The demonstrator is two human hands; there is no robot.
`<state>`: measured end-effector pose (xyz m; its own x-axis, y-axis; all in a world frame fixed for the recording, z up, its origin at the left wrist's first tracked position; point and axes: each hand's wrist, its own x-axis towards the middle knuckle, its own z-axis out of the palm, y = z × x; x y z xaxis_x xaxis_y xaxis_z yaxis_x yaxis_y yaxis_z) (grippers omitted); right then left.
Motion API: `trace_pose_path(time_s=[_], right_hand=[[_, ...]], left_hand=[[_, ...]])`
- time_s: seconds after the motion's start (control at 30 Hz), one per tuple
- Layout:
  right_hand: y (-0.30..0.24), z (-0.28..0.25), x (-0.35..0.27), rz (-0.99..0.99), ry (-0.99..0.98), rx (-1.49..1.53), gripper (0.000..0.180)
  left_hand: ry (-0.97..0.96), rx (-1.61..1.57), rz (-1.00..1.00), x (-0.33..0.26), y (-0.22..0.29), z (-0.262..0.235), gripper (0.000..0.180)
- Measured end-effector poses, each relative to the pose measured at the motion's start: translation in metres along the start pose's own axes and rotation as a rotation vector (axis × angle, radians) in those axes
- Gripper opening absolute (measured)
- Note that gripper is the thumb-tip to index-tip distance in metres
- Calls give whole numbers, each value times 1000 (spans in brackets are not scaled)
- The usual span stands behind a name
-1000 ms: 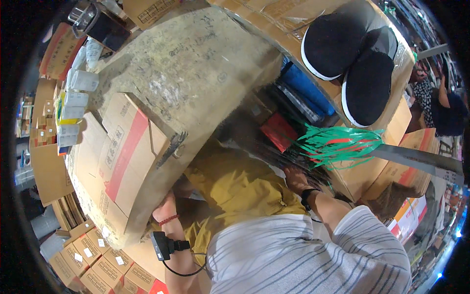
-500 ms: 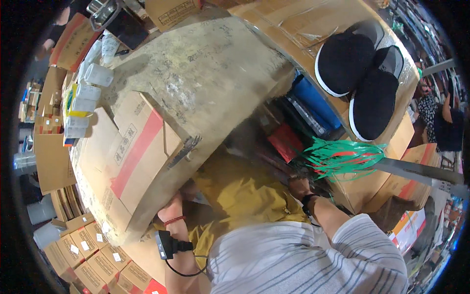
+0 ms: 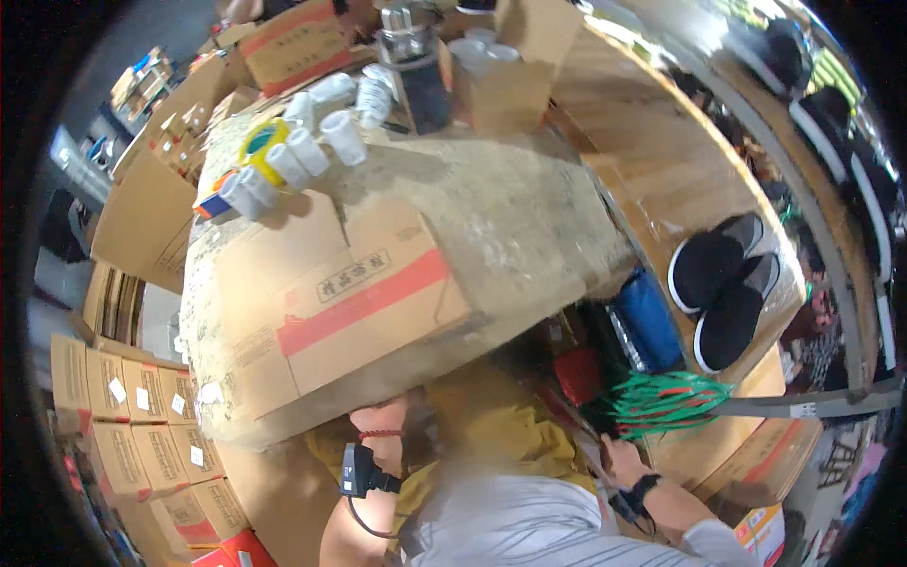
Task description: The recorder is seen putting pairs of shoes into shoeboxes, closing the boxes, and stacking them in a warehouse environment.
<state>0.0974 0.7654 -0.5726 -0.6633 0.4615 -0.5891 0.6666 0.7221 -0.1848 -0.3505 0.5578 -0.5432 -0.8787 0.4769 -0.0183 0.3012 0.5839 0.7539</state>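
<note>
One flattened cardboard box (image 3: 368, 302) with a red stripe lies on the worktable (image 3: 529, 227), its long axis running lower left to upper right, beside two black slippers (image 3: 723, 288) and several white tape rolls (image 3: 283, 161). The left hand (image 3: 383, 420) reaches under the table edge, the right hand (image 3: 624, 458) is at green strapping (image 3: 661, 402); neither grip is readable. The view has tilted upward since earlier.

Single head-worn fisheye view, looking steeply down and forward over the near edge of the worktable (image 3: 510, 217), close above the person's forearms; rim bends straight edges
</note>
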Motion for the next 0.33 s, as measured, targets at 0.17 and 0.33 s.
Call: trace_pose_path(time_s=[0.17, 0.33], right_hand=[[-46, -101, -49, 91, 31, -44, 35], [-58, -189, -95, 39, 308, -111, 29]], left_hand=[[176, -42, 124, -8, 4, -14, 53], [220, 350, 112, -61, 20, -26, 53]])
